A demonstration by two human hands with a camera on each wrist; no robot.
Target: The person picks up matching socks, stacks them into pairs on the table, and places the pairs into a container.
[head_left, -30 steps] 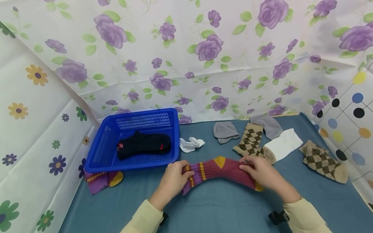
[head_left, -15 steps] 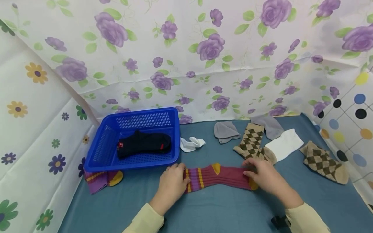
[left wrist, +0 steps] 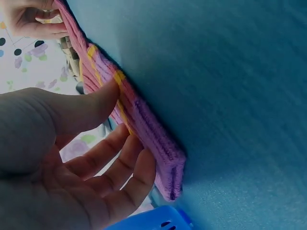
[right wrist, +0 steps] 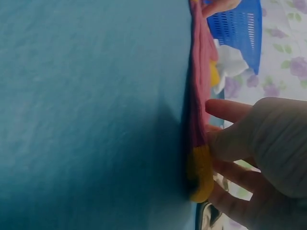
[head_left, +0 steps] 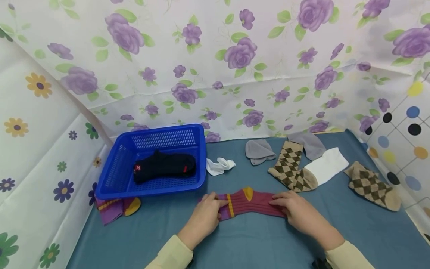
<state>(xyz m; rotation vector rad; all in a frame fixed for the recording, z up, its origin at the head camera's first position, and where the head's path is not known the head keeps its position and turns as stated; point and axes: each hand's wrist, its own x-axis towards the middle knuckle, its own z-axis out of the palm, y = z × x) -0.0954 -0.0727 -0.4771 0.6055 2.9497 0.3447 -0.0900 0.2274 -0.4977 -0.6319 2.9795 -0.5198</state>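
A striped sock (head_left: pixel 256 203), maroon with purple and yellow bands and a yellow heel, lies stretched flat on the table in front of me. My left hand (head_left: pixel 205 216) rests on its cuff end; in the left wrist view the thumb touches the purple and yellow bands (left wrist: pixel 156 134) and the fingers are loosely bent beside them. Over the toe end lies my right hand (head_left: pixel 300 215), covering the toe in the head view. The right wrist view shows the yellow toe (right wrist: pixel 200 172) beside the relaxed fingers. A similar sock (head_left: pixel 112 212) sits partly under the basket's front left corner.
A blue basket (head_left: pixel 151 195) holds dark socks (head_left: pixel 164 167). Right of it lies a small white sock (head_left: pixel 220 166). Farther right are grey socks (head_left: pixel 259 151), an argyle sock (head_left: pixel 290 160), a white sock (head_left: pixel 329 166) and another argyle sock (head_left: pixel 373 186). Patterned cloth walls surround the table (head_left: pixel 248 243).
The striped sock has gone from lifted and arched to flat on the table. Both hands have loosened their pinch, and each has slid inward along it.
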